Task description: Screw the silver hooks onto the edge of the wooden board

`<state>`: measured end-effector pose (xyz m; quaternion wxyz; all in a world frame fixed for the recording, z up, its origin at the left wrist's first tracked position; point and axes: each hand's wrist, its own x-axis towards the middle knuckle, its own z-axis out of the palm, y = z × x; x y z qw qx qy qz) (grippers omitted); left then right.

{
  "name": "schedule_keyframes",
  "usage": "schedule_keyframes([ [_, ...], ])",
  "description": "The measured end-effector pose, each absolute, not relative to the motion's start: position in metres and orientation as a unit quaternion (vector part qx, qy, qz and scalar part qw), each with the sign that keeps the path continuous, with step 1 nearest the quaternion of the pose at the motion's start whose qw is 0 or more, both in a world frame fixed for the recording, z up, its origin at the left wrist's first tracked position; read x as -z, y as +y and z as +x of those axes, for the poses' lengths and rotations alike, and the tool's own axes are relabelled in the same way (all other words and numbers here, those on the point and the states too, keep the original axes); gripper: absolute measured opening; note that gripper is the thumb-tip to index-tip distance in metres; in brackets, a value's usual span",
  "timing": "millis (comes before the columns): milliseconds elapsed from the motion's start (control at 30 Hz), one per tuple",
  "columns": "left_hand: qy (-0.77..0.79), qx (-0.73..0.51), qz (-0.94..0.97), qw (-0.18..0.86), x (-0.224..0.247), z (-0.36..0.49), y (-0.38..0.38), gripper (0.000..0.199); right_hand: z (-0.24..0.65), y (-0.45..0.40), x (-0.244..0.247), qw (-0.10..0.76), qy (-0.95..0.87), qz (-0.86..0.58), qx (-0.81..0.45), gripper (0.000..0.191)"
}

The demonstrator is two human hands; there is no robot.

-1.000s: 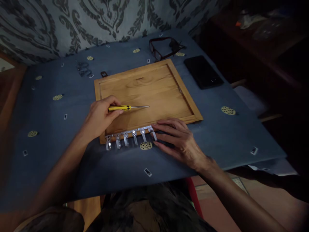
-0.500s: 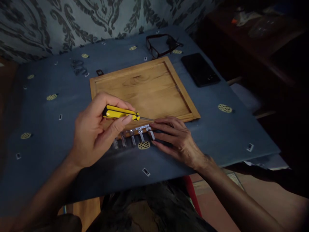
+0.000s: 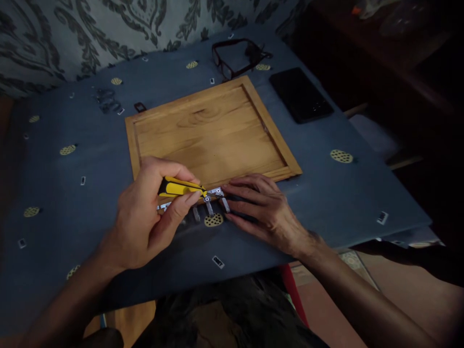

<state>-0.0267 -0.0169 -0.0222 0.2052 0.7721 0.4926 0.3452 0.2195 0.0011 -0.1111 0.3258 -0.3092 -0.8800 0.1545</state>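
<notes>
My left hand is closed around the yellow and black handle of a screwdriver, which points right toward a metal hook rail. The rail lies along the near edge of a framed wooden board, its hooks hanging over that edge. Screw heads show on the rail; the screwdriver's tip is by its right end and hard to make out. With fingers stretched out and a little apart, my right hand rests against the board's near edge beside the last hook. My left hand covers part of the rail's left side.
Beyond the board lie eyeglasses, and a black phone is to the right. A small dark bracket touches the board's far left edge. Several small dark metal pieces lie farther left on the blue tablecloth.
My left hand has lowered the screwdriver from above the board's edge to the hook rail. My right hand stays at the same place on the board. The view has shifted slightly.
</notes>
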Motion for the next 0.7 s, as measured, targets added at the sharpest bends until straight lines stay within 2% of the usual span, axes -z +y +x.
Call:
schedule_keyframes([
  [700, 0.496, -0.342, 0.764, 0.23, 0.0225, -0.0255, -0.016, 0.019, 0.2196, 0.0012, 0.1113, 0.331, -0.879, -0.305, -0.156, 0.014],
])
